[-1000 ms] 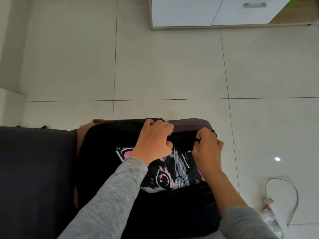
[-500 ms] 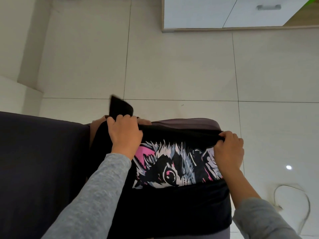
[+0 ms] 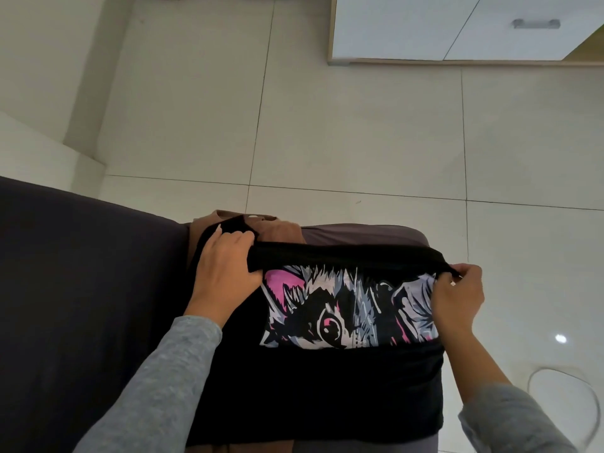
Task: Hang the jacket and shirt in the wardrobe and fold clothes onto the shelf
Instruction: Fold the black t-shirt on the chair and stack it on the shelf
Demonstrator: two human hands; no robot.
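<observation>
Black T-shirt (image 3: 327, 380) with a pink-and-grey cat print lies over a brown fabric garment (image 3: 281, 228) (only bits peek out). Left hand (image 3: 225, 273) grips its folded top edge, right hand (image 3: 457, 295) pinches the other end, dark sofa (image 3: 81, 289) alongside.

dim, soft indoor light; a small glare spot on the glossy floor (image 3: 561, 338) near right; wide-angle bending at edges.

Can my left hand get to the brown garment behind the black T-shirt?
Probably yes: the brown garment lies uncovered just past the left hand, though that hand grips the black T-shirt and must let go first.
</observation>
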